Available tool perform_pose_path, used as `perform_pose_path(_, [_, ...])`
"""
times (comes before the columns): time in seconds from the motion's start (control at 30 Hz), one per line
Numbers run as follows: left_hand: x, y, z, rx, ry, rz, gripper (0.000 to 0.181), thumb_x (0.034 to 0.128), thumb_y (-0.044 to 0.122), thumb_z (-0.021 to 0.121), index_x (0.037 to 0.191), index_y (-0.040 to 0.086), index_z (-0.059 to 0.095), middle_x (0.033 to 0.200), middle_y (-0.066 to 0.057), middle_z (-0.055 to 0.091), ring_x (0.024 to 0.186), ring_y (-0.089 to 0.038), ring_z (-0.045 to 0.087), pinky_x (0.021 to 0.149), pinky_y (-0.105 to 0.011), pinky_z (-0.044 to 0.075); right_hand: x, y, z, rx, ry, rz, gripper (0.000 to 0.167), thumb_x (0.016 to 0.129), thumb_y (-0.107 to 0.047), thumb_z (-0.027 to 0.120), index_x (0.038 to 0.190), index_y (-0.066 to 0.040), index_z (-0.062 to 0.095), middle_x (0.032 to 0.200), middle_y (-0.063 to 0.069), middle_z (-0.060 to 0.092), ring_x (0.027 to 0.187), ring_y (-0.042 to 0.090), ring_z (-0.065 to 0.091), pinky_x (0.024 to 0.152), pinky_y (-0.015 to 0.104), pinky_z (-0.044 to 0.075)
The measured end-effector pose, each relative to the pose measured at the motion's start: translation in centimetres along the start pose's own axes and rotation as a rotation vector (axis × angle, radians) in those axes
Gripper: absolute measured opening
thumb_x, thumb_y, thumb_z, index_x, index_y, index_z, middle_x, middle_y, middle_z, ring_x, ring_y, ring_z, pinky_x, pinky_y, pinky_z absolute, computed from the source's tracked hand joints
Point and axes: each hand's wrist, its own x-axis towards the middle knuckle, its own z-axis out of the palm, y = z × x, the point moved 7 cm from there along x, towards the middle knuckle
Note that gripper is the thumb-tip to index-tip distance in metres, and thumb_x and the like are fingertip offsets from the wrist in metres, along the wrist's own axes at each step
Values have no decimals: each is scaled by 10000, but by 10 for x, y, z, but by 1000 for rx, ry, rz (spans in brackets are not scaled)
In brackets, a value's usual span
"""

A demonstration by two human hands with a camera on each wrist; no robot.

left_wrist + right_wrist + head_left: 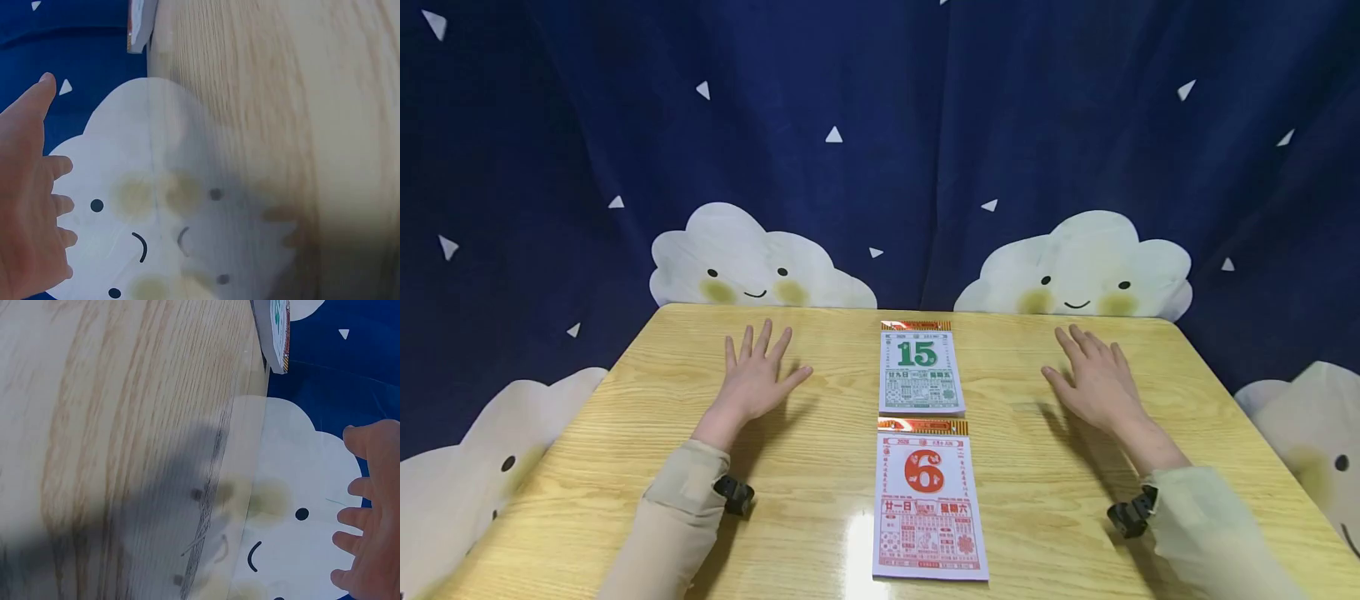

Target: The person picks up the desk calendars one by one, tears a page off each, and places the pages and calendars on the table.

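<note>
Behind a pale wooden table (820, 500) hangs a dark blue curtain (887, 125) patterned in white. Along the table's middle, a green-printed calendar (917, 371) lies near the far edge and a red-printed calendar (928, 500) lies just nearer, end to end with it. Both long axes run front to back, orange headers (916, 326) toward the curtain, numerals upright from the near side. Left hand (752, 383) and right hand (1097, 383) hover on either side of the green-printed calendar, fingers spread.

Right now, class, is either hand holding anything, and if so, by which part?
Nothing is held: the left hand and right hand are spread, apart from both calendars.
</note>
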Motion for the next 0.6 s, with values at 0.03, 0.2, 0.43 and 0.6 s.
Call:
perform_pose_path(0.03, [0, 1, 0, -5, -3, 3, 823, 842, 674, 351, 1466, 170, 166, 1516, -172, 33, 1363, -423, -43, 1047, -619, -114, 1, -1, 0, 2, 0, -1, 636, 924, -398, 446, 1394, 9, 310, 1394, 292, 300, 1260, 475, 263, 1017, 648, 145])
perform_pose_path(0.2, [2, 5, 5, -3, -18, 15, 862, 814, 701, 372, 1467, 180, 160, 1515, -172, 63, 1365, -421, -23, 1059, -610, -94, 2, -5, 2, 9, -11, -12, 620, 933, -384, 437, 1392, 13, 311, 1394, 288, 306, 1251, 477, 275, 1013, 644, 165])
perform_pose_path(0.43, [3, 14, 9, -50, -18, 23, 829, 839, 666, 375, 1465, 160, 175, 1507, -187, 102, 1364, -426, 16, 1069, -614, -42, 8, -12, 8, 44, -39, -12, 610, 938, -381, 424, 1400, -1, 303, 1408, 272, 297, 1257, 463, 279, 1025, 634, 161])
perform_pose_path(0.6, [3, 24, 12, -114, -17, 39, 811, 849, 643, 387, 1458, 139, 203, 1503, -185, 128, 1363, -428, 51, 1075, -612, -11, 11, -17, 12, 56, -39, -11, 598, 940, -367, 425, 1396, 3, 309, 1404, 268, 305, 1248, 459, 301, 1031, 624, 175])
